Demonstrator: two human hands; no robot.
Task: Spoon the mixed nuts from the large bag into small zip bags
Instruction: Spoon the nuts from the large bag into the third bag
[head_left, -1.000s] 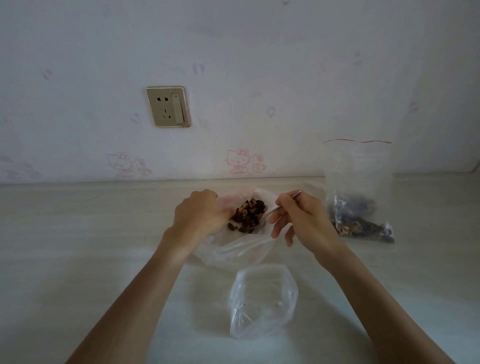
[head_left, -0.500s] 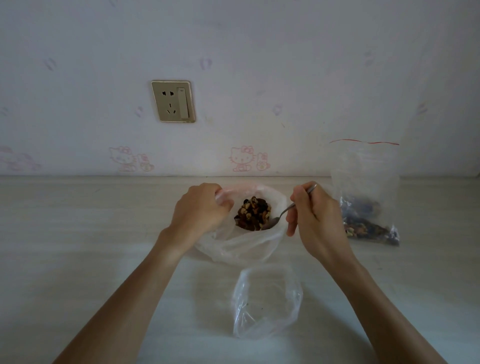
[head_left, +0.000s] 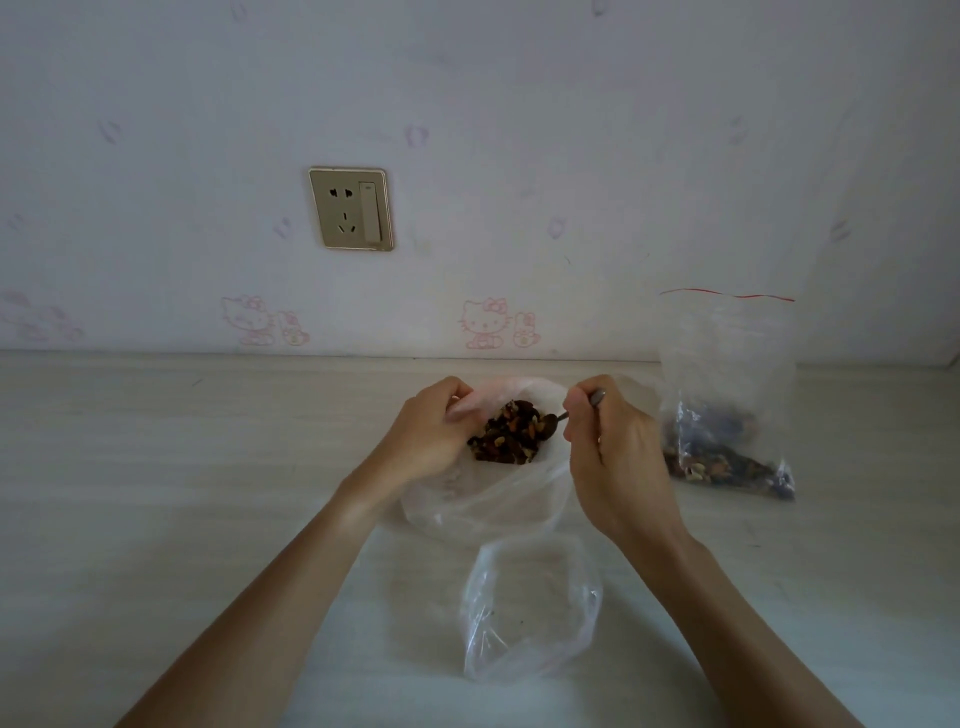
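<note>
Mixed nuts lie heaped in the large bag, which sits on the pale table near the wall. From the head view, the left hand grips the bag's left rim with curled fingers, holding its mouth wide. The right hand pinches a metal spoon, whose bowl dips into the nuts at the right edge of the heap. Just in front of the large bag lies a small clear bag, its mouth toward the large bag. To the right stands a zip bag, nuts settled at its bottom. A wall socket sits on the wallpaper behind.
</note>
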